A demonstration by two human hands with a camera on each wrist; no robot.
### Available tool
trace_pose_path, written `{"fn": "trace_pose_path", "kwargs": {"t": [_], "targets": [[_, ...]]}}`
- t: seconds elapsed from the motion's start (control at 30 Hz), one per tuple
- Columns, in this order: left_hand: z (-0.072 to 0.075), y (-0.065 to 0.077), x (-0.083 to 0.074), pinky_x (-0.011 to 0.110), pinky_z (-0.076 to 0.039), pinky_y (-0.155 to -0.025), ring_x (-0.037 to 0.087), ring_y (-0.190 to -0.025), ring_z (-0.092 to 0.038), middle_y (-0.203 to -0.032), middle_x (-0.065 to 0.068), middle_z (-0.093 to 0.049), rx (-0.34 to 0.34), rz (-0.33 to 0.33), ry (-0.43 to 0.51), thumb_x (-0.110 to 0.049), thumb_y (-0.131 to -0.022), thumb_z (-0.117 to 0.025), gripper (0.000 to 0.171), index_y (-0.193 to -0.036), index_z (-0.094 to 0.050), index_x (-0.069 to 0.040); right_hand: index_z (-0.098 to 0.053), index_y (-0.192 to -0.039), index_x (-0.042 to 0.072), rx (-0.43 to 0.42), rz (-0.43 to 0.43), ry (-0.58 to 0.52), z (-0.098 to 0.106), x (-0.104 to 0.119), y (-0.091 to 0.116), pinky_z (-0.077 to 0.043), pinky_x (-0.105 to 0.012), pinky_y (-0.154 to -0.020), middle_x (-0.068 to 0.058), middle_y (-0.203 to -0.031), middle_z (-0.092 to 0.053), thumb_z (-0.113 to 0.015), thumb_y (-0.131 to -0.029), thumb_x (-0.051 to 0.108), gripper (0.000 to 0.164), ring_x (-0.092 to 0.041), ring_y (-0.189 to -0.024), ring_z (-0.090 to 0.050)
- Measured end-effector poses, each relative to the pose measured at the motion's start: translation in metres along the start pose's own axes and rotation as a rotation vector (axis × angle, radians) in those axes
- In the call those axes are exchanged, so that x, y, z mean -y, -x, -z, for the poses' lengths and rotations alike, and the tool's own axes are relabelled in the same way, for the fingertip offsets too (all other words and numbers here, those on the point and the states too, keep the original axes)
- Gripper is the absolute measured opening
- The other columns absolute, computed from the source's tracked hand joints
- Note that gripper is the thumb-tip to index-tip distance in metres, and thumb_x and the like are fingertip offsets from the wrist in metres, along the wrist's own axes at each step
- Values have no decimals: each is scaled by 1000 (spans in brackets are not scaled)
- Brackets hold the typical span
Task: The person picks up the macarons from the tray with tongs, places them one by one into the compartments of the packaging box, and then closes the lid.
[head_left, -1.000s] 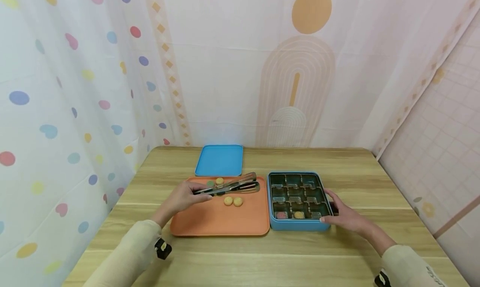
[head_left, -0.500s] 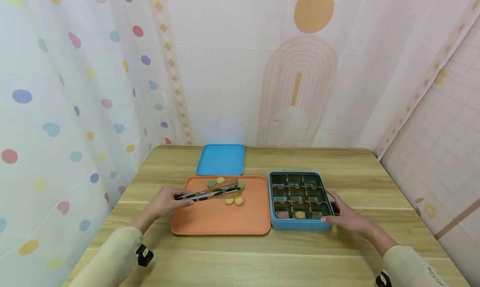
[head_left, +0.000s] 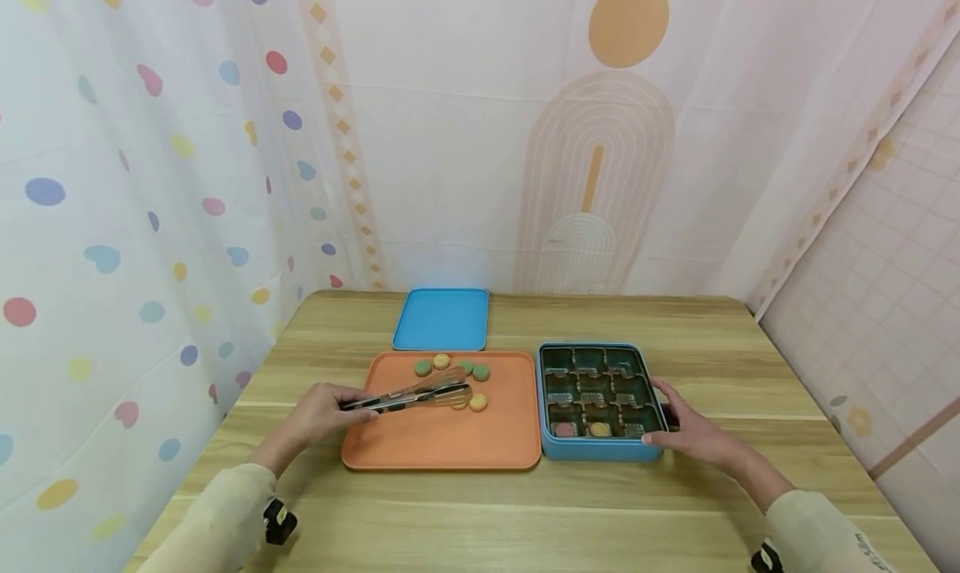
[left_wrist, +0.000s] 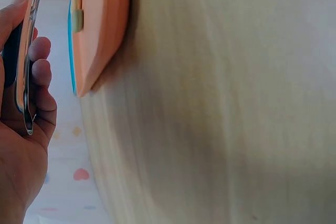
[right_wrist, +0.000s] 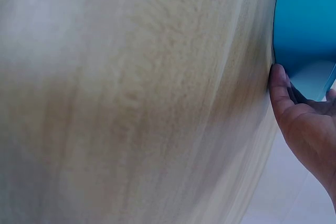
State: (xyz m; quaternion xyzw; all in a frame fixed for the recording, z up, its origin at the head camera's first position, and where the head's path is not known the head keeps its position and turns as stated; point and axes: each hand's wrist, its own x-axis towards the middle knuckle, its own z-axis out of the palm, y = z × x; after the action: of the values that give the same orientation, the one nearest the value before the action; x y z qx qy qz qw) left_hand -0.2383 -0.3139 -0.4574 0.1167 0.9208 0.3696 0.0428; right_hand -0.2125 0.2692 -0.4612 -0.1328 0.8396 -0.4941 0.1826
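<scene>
My left hand grips a pair of tongs by the handle end, with the thumb on top as the left wrist view shows. The tongs' spread tips overlap a yellow cookie on the orange tray. Beside them lies a second yellow cookie. Green cookies and another yellow cookie are along the tray's far side. To the right, my right hand touches the blue box, thumb at its near right corner, fingers against its right side.
The box's dark divided insert has a pink cookie and a yellow cookie in its front row. A flat blue lid lies behind the tray. Wooden table surface surrounds them, with curtains behind and beside it.
My left hand has drawn the tongs left and toward me, lowering the tips from above the green cookies to the front yellow ones. My right hand stays at the box.
</scene>
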Motion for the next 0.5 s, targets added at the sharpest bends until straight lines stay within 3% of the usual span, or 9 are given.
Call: {"fn": "trace_pose_path", "kwargs": {"t": [0.5], "targets": [[-6,3,10,26,-41,-55,14,-65,-51,-78,-2,-67,8,4,-13,-32,-85,-81,35,-107,-78,-5,-1,-158,8,-12,6,4,0,-3,-2,-40,-53,-97,-35,-141,-38,-72,-91,20,98,-43,-124,-46]]}}
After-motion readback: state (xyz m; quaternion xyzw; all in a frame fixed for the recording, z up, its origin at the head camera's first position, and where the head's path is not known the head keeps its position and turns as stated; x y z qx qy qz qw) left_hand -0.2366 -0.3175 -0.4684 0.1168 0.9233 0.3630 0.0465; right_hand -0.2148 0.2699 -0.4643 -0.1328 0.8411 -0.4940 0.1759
